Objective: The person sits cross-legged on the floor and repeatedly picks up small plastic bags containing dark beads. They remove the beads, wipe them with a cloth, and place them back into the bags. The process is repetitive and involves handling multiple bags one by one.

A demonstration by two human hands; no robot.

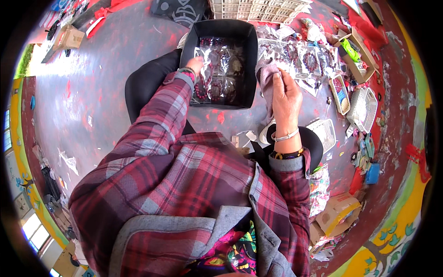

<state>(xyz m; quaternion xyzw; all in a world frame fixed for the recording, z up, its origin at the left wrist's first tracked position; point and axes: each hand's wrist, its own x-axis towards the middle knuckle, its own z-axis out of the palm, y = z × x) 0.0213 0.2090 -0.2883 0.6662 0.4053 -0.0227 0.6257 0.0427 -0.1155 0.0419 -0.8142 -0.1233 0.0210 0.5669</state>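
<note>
A black open-topped box (249, 64) sits in front of me by my knees. Inside it lie clear plastic bags (221, 60) with dark red and purple beaded bracelets. Over the box's left side, my left hand (197, 65) reaches in beside the bags. Its fingers are small and partly hidden, so I cannot make out whether they grip anything. To the right of the box, my right hand (286, 94) pinches a greyish-purple cloth (267, 85) between thumb and fingers. The cloth hangs down along the box's right wall.
More bagged bracelets (309, 57) lie on the floor at right. Past them stand a cardboard box (362, 62), a small basket with beads (340, 94) and white plastic baskets (362, 108). A large cream crate (258, 10) is at the back. A cardboard carton (339, 212) lies lower right.
</note>
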